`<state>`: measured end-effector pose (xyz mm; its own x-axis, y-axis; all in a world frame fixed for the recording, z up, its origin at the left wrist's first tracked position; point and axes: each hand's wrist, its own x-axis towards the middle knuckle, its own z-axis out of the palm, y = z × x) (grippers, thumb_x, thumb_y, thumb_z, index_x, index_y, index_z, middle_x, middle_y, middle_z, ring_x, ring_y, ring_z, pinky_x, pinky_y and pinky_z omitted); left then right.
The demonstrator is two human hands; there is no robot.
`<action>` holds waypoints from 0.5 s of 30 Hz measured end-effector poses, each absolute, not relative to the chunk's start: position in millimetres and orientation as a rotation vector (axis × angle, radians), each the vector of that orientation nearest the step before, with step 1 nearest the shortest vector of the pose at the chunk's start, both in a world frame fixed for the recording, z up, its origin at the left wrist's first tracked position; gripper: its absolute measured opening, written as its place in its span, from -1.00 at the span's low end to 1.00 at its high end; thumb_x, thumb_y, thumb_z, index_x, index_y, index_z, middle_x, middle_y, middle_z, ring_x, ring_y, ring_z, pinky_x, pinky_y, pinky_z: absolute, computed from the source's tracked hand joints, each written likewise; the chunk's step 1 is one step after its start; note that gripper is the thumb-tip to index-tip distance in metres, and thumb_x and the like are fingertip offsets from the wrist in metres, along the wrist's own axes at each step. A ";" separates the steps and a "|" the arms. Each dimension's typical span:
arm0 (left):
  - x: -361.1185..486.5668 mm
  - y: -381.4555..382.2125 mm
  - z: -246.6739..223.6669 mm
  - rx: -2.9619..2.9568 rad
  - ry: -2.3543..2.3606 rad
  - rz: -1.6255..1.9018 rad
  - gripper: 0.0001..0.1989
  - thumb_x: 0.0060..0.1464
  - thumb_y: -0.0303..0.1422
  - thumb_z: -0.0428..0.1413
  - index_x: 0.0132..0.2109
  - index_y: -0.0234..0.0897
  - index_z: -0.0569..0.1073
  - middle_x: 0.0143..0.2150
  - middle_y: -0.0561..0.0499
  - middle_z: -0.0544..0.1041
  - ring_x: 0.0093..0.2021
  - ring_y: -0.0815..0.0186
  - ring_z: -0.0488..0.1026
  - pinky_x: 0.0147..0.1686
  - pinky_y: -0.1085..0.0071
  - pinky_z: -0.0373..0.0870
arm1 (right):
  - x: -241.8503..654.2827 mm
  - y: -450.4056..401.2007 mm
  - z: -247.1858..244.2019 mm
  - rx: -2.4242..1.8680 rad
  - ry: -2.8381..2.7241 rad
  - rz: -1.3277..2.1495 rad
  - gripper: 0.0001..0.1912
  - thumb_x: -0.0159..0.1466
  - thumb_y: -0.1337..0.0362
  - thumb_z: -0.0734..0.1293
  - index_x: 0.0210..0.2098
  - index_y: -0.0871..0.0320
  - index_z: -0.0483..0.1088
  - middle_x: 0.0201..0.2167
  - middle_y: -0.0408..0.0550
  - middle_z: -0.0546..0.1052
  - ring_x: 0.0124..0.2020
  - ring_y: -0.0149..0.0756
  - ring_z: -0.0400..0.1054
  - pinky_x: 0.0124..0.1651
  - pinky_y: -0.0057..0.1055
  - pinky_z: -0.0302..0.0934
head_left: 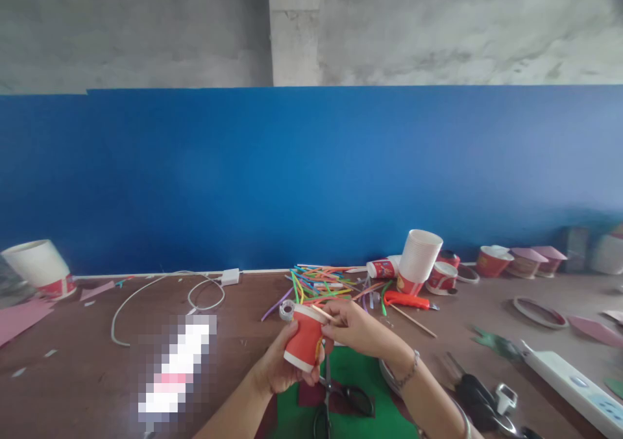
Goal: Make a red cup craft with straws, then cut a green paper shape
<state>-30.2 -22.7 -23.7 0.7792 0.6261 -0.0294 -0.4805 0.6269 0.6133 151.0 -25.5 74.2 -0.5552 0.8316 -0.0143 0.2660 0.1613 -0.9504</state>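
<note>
My left hand [276, 366] is wrapped around a red paper cup [304, 338] with white edges, held tilted above the table. At the cup's upper edge, my right hand [357, 330] pinches a thin pale wooden stick [320, 312] that lies across the cup's side. Whether the stick touches the cup I cannot tell. Below both hands, black-handled scissors [328, 390] lie on a green sheet [384, 413] with a dark red patch. A small roll of clear tape [287, 310] sits just behind the cup.
Colourful pipe cleaners [326, 280] are heaped behind my hands. To the right are stacked paper cups [419, 260], an orange-red tool [409, 299], a loose stick [413, 320] and a white power strip [574, 380]. At left lie a white cable [113, 322] and a blurred-out bright object [178, 371].
</note>
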 end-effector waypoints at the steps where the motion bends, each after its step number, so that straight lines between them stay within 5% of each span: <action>1: -30.0 -22.5 -24.4 0.634 0.252 0.642 -0.38 0.07 0.06 -0.12 -0.21 -0.52 0.44 -0.39 -0.15 0.52 -0.53 0.27 0.51 -0.60 0.47 0.34 | 151.1 -24.7 72.3 -1.053 -1.913 1.406 -0.85 0.13 0.31 0.28 -0.29 0.21 0.33 -0.55 -0.14 0.54 -0.48 -0.32 0.43 -0.46 -0.52 0.18; 9: -29.8 -20.8 -30.7 0.743 0.262 0.589 -0.38 0.08 0.04 -0.14 -0.11 -0.50 0.41 -0.42 -0.10 0.50 -0.55 0.27 0.50 -0.62 0.49 0.33 | 159.2 -25.3 71.7 -1.145 -2.043 1.385 -0.90 0.05 0.41 0.23 -0.39 0.21 0.33 -0.65 -0.20 0.50 -0.69 -0.51 0.24 -0.69 -0.63 -0.13; 15: -30.3 -22.1 -31.3 0.769 0.270 0.540 -0.36 0.07 0.06 -0.14 -0.26 -0.54 0.45 -0.44 -0.13 0.47 -0.55 0.26 0.49 -0.63 0.46 0.31 | 161.5 -30.6 82.2 -1.205 -2.092 1.361 -0.88 -0.05 0.48 0.20 -0.51 0.21 0.31 -0.70 -0.21 0.47 -0.71 -0.54 0.20 -0.69 -0.64 -0.12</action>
